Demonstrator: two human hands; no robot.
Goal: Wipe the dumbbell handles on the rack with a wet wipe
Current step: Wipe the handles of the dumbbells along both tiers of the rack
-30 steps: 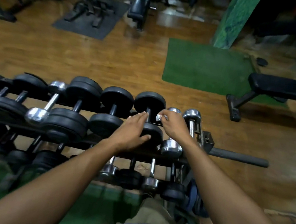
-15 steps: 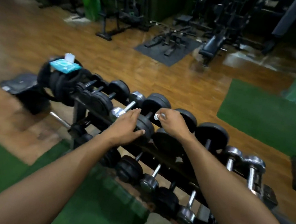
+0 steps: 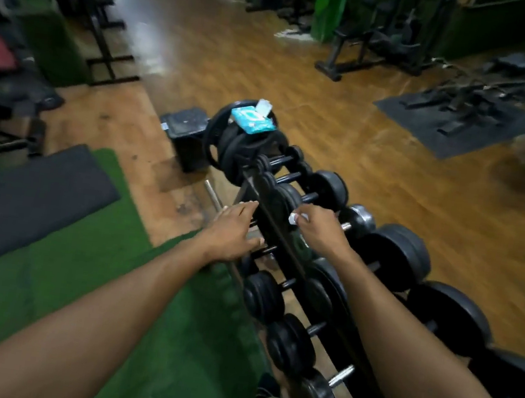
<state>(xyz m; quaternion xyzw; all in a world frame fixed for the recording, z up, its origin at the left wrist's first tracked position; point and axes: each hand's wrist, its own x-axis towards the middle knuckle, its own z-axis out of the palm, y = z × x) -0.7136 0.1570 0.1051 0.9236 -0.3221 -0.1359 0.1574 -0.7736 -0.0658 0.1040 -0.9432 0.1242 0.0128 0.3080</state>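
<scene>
A wooden floor (image 3: 344, 149) spreads across the gym, with a green mat (image 3: 82, 292) under your left arm. A long dumbbell rack (image 3: 285, 242) runs diagonally away from you, loaded with black dumbbells (image 3: 393, 256). Both your arms reach forward over it. Your left hand (image 3: 233, 231) lies flat with fingers straight, over the rack's near edge, holding nothing. Your right hand (image 3: 320, 228) is curled, pinching a small white wipe (image 3: 295, 218) above the upper row of dumbbells. A blue wipe packet (image 3: 253, 120) sits on weight plates (image 3: 228, 147) at the rack's far end
</scene>
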